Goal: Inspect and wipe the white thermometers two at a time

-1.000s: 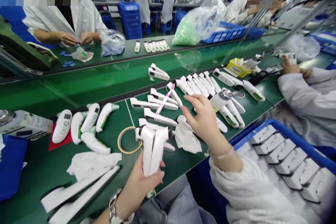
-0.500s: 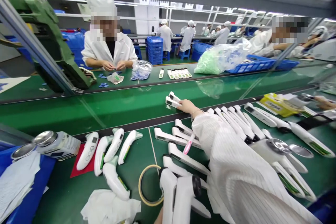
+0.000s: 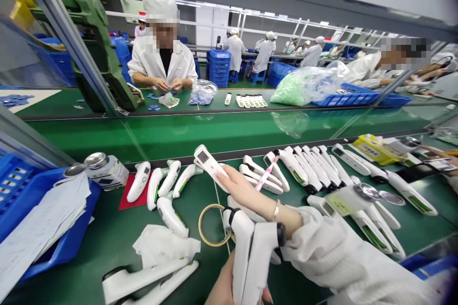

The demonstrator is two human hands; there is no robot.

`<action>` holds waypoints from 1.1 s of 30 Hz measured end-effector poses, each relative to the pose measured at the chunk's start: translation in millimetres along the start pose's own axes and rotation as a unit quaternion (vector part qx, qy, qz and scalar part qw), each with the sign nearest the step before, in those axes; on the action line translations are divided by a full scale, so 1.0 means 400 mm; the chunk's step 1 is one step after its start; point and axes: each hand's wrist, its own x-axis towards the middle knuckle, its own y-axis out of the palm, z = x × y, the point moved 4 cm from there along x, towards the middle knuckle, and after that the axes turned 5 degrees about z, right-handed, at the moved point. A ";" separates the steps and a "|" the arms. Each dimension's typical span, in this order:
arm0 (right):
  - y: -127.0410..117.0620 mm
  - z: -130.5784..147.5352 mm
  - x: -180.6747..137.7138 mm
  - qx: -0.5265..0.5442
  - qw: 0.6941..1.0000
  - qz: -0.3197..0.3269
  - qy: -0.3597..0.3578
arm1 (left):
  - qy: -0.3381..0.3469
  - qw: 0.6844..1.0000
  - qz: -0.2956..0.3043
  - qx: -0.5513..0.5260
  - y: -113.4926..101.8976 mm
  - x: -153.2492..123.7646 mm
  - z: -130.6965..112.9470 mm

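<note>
My right hand is closed on a white infrared thermometer, its small grey display facing up. It hovers over the near edge of the bench, beside the belt. My left hand, partly cut off at the bottom, grips two white infrared thermometers with black-ringed heads pointing up. Under and beyond my right wrist lie more white thermometers and a pink-and-white brush-like stick. A yellowish tape roll lies just left of the held pair.
Several thermometers line the right side. At left are a blue bin with papers, a metal-topped bottle, a red sheet and a white cloth. Beyond the green belt, a co-worker handles small parts.
My right hand has come back from over the belt, nearer to me and leftward. Two thermometers showed in it before; one shows now. My left hand still holds its pair. The view has shifted.
</note>
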 end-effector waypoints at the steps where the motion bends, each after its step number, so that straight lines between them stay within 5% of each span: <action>1: 0.011 0.000 -0.010 -0.024 1.000 -0.017 0.002 | 0.009 1.000 0.016 0.010 0.004 -0.002 -0.003; 9: 0.053 0.014 -0.037 -0.111 0.994 -0.015 -0.004 | 0.083 0.996 0.002 0.028 0.015 -0.024 -0.018; 14: 0.013 0.004 -0.099 -0.031 0.998 -0.045 -0.043 | 0.097 0.995 0.006 -0.025 0.019 -0.028 -0.027; 18: -0.027 -0.033 -0.217 0.087 0.990 -0.111 -0.001 | 0.110 0.992 0.036 -0.055 0.022 -0.031 -0.033; 24: 0.075 -0.040 -0.377 0.391 0.915 -0.090 0.033 | 0.070 0.994 0.070 -0.050 0.027 -0.032 -0.019; 29: 0.139 -0.028 -0.421 0.504 0.850 -0.127 0.089 | 0.108 0.984 -0.017 0.141 0.018 -0.035 -0.035; 33: 0.126 -0.029 -0.418 0.549 0.817 -0.156 0.084 | 0.127 0.981 -0.035 0.143 0.008 -0.029 -0.040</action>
